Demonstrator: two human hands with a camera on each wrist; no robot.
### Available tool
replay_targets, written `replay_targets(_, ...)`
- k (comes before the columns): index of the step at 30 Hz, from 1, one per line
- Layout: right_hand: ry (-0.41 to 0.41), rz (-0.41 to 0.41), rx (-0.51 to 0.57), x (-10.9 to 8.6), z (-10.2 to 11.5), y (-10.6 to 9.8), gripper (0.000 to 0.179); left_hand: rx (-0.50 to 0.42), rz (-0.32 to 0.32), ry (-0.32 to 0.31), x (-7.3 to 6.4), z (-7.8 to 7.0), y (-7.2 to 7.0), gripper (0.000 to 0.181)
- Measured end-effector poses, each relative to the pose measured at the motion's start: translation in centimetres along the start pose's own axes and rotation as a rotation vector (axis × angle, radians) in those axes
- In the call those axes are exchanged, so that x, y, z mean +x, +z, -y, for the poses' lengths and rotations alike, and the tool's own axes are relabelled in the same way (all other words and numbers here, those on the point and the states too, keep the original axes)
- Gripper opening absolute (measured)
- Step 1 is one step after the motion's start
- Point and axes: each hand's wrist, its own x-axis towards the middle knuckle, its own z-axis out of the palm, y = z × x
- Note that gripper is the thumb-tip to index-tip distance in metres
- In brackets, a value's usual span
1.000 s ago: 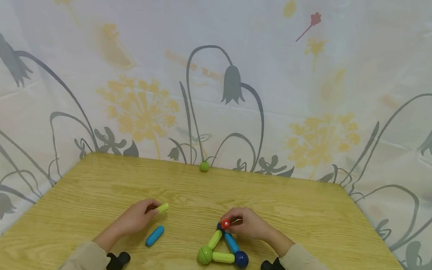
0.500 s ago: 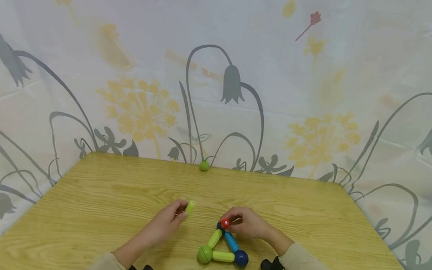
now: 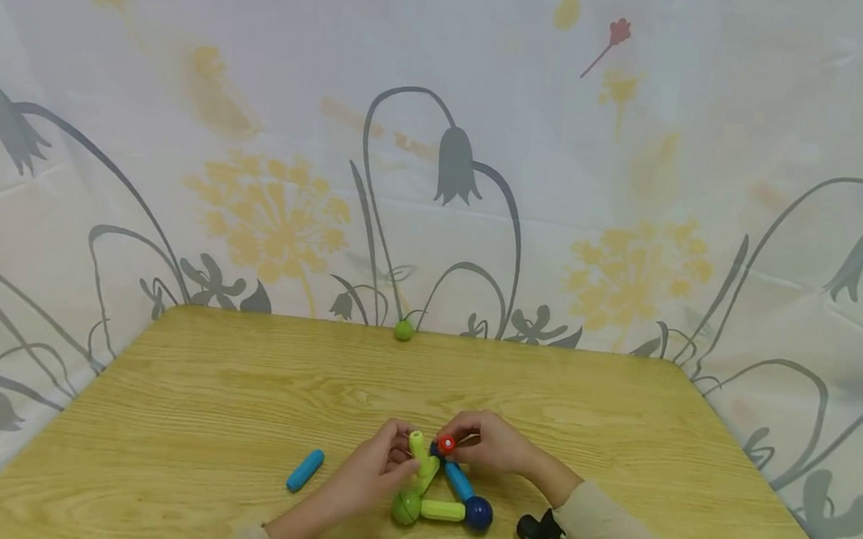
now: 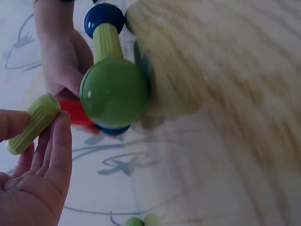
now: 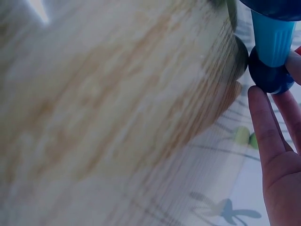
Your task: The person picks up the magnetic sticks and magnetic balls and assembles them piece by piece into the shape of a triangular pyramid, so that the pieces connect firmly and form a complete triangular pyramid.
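A triangle of rods and balls lies on the table in the head view. Its near corners are a green ball (image 3: pixel 406 508) and a dark blue ball (image 3: pixel 478 514); a smaller-looking dark blue ball (image 3: pixel 436 449) forms the far corner. A light blue rod (image 3: pixel 458 481) and two yellow-green ones make its sides. My right hand (image 3: pixel 494 445) holds a red rod (image 3: pixel 447 443) at the far ball, fingertips against that ball in the right wrist view. My left hand (image 3: pixel 372 474) pinches a loose yellow-green rod (image 4: pixel 35 123) between thumb and fingers, close over the triangle's left side.
A loose blue rod (image 3: pixel 305 470) lies on the table (image 3: pixel 243 390) left of my left forearm. Another green ball (image 3: pixel 403 330) sits at the table's far edge, before a flower-printed curtain (image 3: pixel 301 85). A black wrist device (image 3: pixel 539 531) hangs by my right sleeve.
My left hand has carried the yellow-green rod rightward to the triangle and turned it more upright. The loose blue rod, covered half a second ago, shows again. My right hand has stayed in place.
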Motion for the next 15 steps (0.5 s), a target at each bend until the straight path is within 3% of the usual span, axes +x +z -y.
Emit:
replay_targets(9, -0.021, -0.001, -0.009, 0.0, -0.1, -0.1, 0.017, -0.099, 0.035, -0.058, 0.6, -0.4, 2.7, 0.023)
replay_targets(15, -0.034, -0.002, -0.026, -0.1, -0.2, -0.1, 0.022, -0.057, 0.039, -0.024, 1.1, -0.5, 4.2, 0.021)
